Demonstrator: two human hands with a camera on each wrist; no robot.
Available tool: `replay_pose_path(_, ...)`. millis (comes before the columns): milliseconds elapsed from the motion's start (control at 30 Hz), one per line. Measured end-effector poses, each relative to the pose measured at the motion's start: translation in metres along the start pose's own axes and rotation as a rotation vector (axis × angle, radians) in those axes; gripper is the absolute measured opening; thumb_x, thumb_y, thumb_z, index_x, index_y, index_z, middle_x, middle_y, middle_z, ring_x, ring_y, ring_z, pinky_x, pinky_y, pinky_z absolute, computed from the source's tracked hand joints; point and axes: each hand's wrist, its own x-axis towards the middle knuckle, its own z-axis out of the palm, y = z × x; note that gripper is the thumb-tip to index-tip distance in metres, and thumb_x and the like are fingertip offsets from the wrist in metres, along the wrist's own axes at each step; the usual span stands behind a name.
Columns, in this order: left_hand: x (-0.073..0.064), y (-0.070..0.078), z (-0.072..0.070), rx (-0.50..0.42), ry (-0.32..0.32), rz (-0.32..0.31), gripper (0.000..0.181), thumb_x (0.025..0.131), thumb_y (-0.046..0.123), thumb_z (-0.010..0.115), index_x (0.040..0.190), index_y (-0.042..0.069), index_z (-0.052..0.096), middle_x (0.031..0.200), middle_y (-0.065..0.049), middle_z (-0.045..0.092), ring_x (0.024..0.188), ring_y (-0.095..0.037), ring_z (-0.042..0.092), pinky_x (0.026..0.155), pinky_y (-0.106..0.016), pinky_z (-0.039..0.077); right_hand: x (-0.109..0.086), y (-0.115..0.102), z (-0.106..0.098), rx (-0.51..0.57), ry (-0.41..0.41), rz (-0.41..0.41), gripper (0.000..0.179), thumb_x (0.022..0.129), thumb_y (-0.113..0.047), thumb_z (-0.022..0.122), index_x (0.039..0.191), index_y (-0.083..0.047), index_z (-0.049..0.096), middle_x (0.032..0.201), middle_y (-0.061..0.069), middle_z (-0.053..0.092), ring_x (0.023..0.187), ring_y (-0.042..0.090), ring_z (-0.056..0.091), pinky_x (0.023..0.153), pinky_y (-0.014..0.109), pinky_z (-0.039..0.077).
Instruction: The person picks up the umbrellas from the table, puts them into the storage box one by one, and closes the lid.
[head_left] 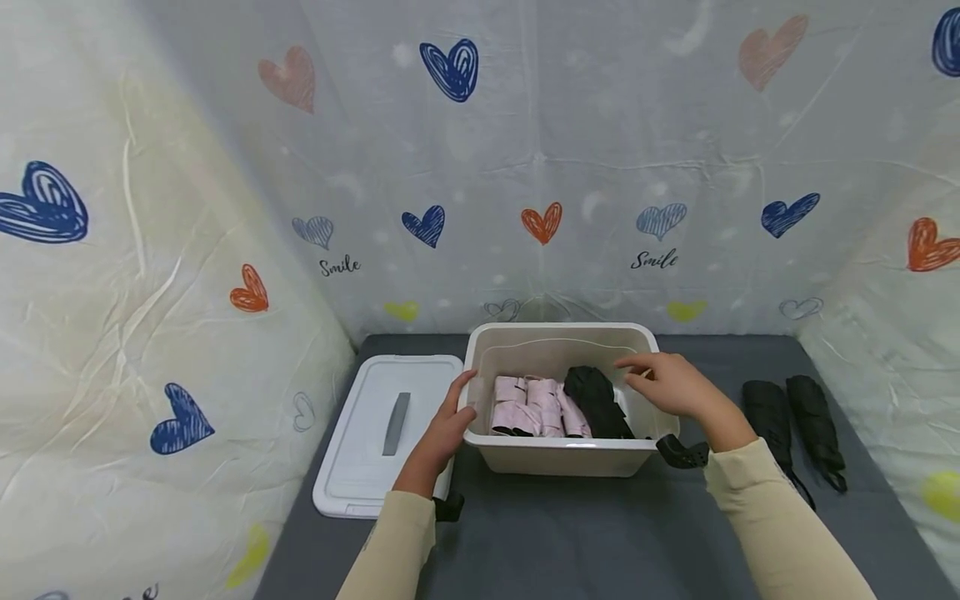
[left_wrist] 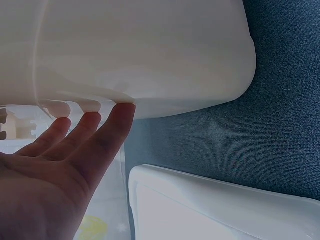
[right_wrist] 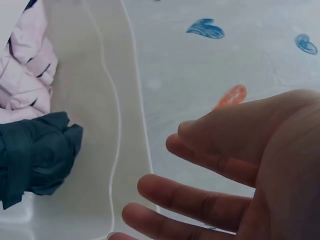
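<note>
A cream plastic storage bin (head_left: pixel 562 460) stands in the middle of the table. My left hand (head_left: pixel 444 427) is at its left side, with straight fingertips touching the outer wall under the rim in the left wrist view. Inside the bin, several pink folded umbrellas (head_left: pixel 517 404) lie side by side at the left. A black folded umbrella (head_left: pixel 596 402) lies to their right, partly over a pink one. Over the bin's right end hovers my right hand (head_left: pixel 671 383), fingers loosely bent and apart, holding nothing.
The bin's white lid (head_left: pixel 360 442) with a grey handle (head_left: pixel 396 423) lies flat on the left. Two more black folded umbrellas, one nearer (head_left: pixel 768 421) and one farther right (head_left: pixel 817 429), rest on the grey tabletop (head_left: pixel 585 533). A heart-printed curtain (head_left: pixel 480 167) rises behind the table and at both sides.
</note>
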Motion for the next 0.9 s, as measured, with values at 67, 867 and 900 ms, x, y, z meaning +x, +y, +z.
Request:
replay_pose_path(67,0.001,-0.003,0.001,0.008,0.012,0.011,0.067,0.091,0.009,0.041,0.149,0.037,0.026,0.159,-0.011,0.020,0.137,-0.038,0.031,0.104,-0.062,0.033,-0.004,0.001,-0.002,0.006,0.016,0.003,0.037,0.099,-0.023,0.048,0.133,-0.013,0.058,0.119,0.016,0.066,0.101,0.032,0.064,0.077,0.045,0.051)
replay_pose_path(867,0.000,-0.003,0.000,-0.007,-0.022,0.007,0.067,0.093,0.009,0.039,0.153,0.034,0.020,0.160,-0.011,0.016,0.136,-0.038,0.032,0.103,-0.062,0.032,-0.035,0.051,-0.010,0.029,0.185,0.171,0.038,0.099,-0.024,0.050,0.133,-0.009,0.057,0.130,0.022,0.058,0.113,0.041,0.056,0.083,0.055,0.048)
replay_pose_path(900,0.001,-0.003,0.000,-0.004,-0.023,0.014,0.068,0.093,0.008,0.039,0.153,0.032,0.020,0.159,-0.012,0.016,0.135,-0.038,0.032,0.102,-0.062,0.032,-0.035,0.054,-0.010,0.024,0.191,0.180,0.038,0.098,-0.024,0.050,0.133,-0.009,0.057,0.132,0.023,0.056,0.114,0.042,0.055,0.083,0.056,0.047)
